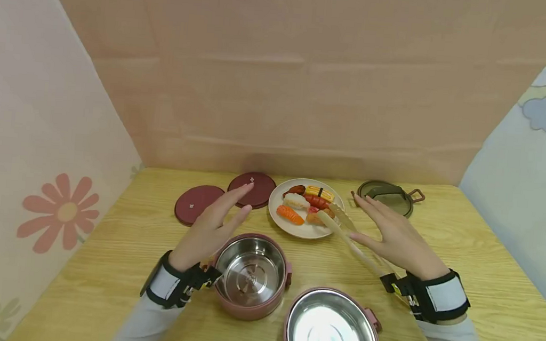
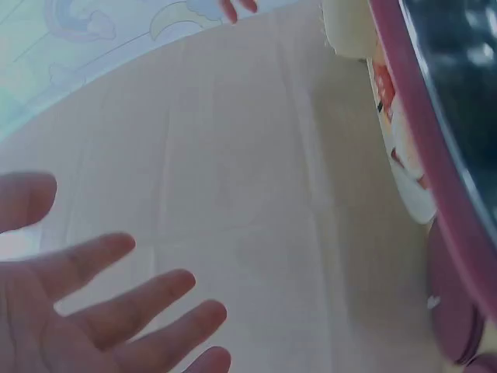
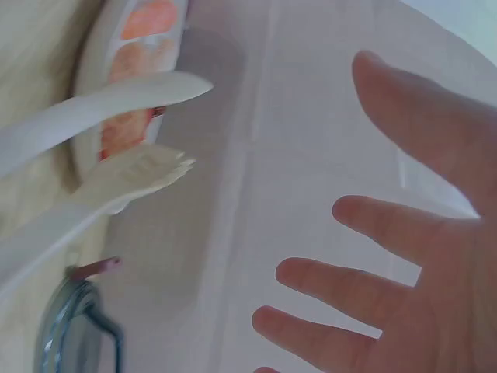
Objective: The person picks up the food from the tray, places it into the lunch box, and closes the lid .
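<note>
My left hand (image 1: 207, 235) hovers with fingers extended, up and left of a pink steel-lined pot (image 1: 251, 273); nothing is in it. In the left wrist view, that hand's fingers (image 2: 128, 307) are spread apart. On the other side, my right hand (image 1: 395, 236) is also empty and outstretched, overlapping the cream-coloured tongs (image 1: 358, 251) in the head view. Those tongs have one toothed tip and one smooth tip, both reaching the plate (image 1: 284, 226) of toy food. Straight fingers (image 3: 349, 284) show in the right wrist view too.
A second pink pot (image 1: 292, 314) stands at the front, its steel inside visible. Two dark red round lids (image 1: 195, 202) lie at the back left. Behind my right hand sits a greenish clear lid (image 1: 395, 202) with clips. On the plate are sushi pieces (image 1: 290, 214) and a sausage (image 1: 317, 202).
</note>
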A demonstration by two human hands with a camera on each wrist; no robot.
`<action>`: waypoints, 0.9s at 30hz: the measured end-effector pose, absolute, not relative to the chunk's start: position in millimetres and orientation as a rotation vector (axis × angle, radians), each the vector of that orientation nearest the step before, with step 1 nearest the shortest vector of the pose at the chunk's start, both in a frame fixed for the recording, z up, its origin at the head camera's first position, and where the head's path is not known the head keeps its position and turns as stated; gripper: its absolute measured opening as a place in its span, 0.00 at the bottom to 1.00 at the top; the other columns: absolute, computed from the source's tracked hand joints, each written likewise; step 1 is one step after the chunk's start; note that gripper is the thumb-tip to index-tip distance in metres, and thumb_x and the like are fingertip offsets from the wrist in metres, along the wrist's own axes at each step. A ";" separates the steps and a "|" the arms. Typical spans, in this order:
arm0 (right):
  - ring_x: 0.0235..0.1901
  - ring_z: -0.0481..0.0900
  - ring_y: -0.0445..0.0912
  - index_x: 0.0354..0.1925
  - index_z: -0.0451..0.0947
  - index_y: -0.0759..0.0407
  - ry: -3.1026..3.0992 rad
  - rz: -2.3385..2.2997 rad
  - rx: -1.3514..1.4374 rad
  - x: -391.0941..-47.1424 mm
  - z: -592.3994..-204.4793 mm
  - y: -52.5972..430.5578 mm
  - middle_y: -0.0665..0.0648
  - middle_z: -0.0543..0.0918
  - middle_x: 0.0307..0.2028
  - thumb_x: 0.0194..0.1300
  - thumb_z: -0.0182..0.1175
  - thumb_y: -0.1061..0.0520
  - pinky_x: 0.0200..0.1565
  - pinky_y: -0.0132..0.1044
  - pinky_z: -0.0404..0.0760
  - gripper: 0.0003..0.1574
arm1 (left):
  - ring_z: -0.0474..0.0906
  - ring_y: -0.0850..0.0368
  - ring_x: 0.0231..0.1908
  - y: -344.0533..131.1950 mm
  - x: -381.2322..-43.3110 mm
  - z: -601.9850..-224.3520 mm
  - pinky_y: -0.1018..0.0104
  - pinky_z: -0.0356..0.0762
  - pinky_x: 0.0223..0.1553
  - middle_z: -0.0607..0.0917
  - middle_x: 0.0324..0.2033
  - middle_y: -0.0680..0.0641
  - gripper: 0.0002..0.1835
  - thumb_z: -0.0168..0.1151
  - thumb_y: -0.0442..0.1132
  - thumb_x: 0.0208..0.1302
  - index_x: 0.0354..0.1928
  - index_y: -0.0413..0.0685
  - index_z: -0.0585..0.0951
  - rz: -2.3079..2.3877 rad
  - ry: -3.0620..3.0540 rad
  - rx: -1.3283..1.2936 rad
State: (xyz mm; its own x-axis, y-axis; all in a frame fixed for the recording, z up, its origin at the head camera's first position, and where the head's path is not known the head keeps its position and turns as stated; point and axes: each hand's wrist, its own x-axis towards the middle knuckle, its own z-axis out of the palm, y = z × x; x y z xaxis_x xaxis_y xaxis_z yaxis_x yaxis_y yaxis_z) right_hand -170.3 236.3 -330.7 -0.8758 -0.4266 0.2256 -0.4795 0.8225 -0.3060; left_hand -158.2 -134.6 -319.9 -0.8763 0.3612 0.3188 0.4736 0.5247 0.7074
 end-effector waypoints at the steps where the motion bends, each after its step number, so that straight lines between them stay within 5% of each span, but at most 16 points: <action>1: 0.65 0.61 0.70 0.75 0.53 0.56 -2.853 0.544 0.717 -169.4 -332.1 239.4 0.72 0.61 0.69 0.64 0.62 0.40 0.61 0.69 0.62 0.50 | 0.61 0.49 0.70 -138.6 -157.0 -321.2 0.45 0.60 0.68 0.65 0.71 0.47 0.27 0.49 0.46 0.75 0.72 0.51 0.63 -1.363 -2.598 -0.704; 6: 0.62 0.65 0.70 0.74 0.53 0.58 -2.866 0.569 0.726 -164.0 -338.4 252.7 0.73 0.64 0.67 0.65 0.62 0.42 0.57 0.68 0.67 0.49 | 0.65 0.45 0.67 -156.4 -149.3 -334.0 0.44 0.62 0.67 0.69 0.67 0.43 0.25 0.47 0.46 0.76 0.70 0.46 0.66 -1.683 -2.518 -0.521; 17: 0.59 0.66 0.75 0.76 0.49 0.58 -2.996 0.522 0.688 -157.9 -346.1 268.8 0.77 0.64 0.65 0.65 0.61 0.40 0.49 0.71 0.71 0.53 | 0.57 0.46 0.71 -171.2 -126.2 -377.2 0.38 0.47 0.71 0.67 0.69 0.41 0.30 0.47 0.52 0.74 0.72 0.49 0.60 -2.064 -2.478 -0.075; 27: 0.55 0.71 0.74 0.74 0.50 0.66 -3.145 0.538 0.606 -156.9 -357.9 272.5 0.79 0.69 0.60 0.64 0.58 0.34 0.46 0.67 0.75 0.56 | 0.58 0.46 0.71 -168.6 -113.9 -409.5 0.45 0.54 0.71 0.67 0.68 0.40 0.28 0.50 0.50 0.74 0.70 0.44 0.65 -2.062 -2.419 0.050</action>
State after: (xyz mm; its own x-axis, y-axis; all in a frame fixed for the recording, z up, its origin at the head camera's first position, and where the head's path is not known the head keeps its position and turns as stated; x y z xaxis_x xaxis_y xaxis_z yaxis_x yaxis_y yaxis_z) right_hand -156.9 272.5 -357.9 -0.9250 -0.3777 -0.0413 -0.3425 0.8759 -0.3398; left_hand -113.9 -168.6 -409.5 -0.9988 -0.0001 -0.0487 -0.0481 0.1583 0.9862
